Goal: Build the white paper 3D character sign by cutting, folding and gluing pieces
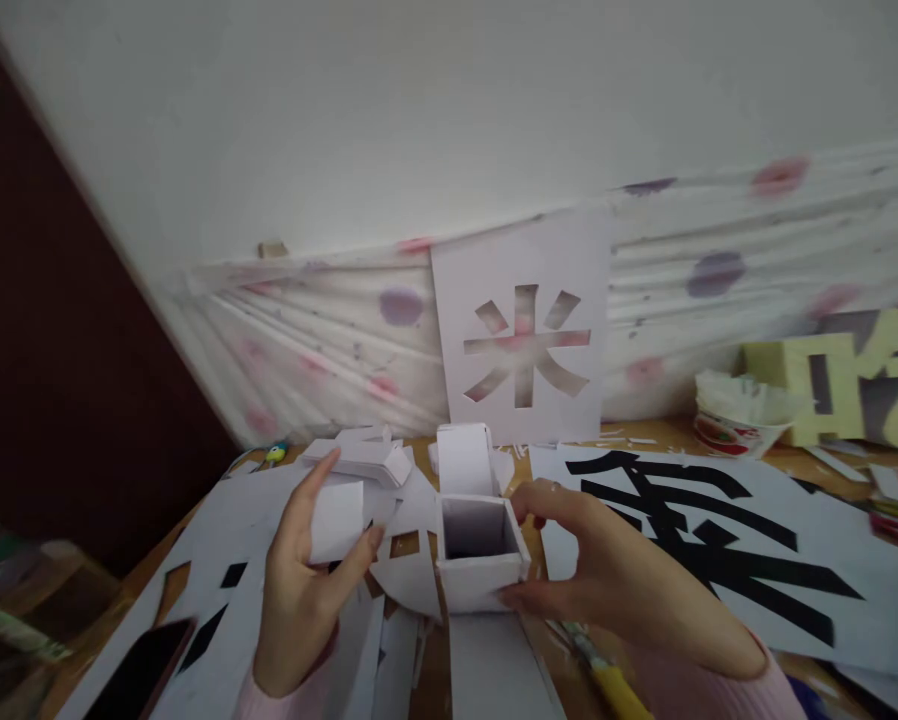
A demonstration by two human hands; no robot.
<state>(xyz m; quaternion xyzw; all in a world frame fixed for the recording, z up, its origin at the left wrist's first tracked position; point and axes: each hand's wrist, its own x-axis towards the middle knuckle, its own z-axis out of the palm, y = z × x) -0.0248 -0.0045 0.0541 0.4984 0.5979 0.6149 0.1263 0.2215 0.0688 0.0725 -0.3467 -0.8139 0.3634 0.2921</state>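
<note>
My left hand [299, 580] pinches a small white square of board [336, 522] between thumb and fingers, left of the box. An open-topped white box [483, 585] made of thick board stands in front of me, its inside dark. My right hand [606, 560] grips this box by its right side, fingers at the back corner and thumb low at the front. Behind it is a white block-like piece [464, 460]. A long white strip [503, 672] extends from the box towards me. Further left, a folded white board form [363, 455] rests on the sheets.
Against the wall leans a white panel [453, 350] with a cut-out character. To the right lie a sheet with black character strokes [689, 530], a paper-filled bowl [738, 425], yellow cut-out letters [809, 390] and a yellow-handled tool [620, 690]. A phone [141, 672] lies at left.
</note>
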